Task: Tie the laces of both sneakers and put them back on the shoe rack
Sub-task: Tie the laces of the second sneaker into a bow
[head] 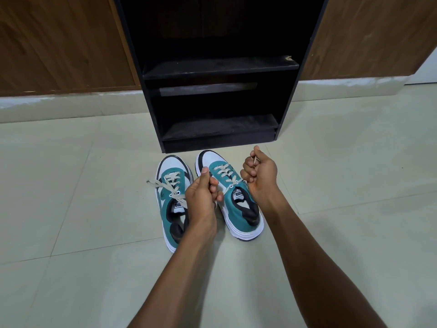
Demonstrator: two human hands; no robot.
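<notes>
**Lacing just starting; both sneakers on floor**

Two teal sneakers sit side by side on the tiled floor, right in front of a black rack [220, 67] w/ bare shelves. Left hand [201, 197] and right hand [260, 174] each pinch a lace end of the right sneaker [233, 195], pulled apart; no knot yet. Left sneaker [169, 197] laces lie loose. Left to do: tie both, then shelve.

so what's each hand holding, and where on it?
Left hand and right hand each grip a loose lace end of the right sneaker, pulled out to either side.
</notes>
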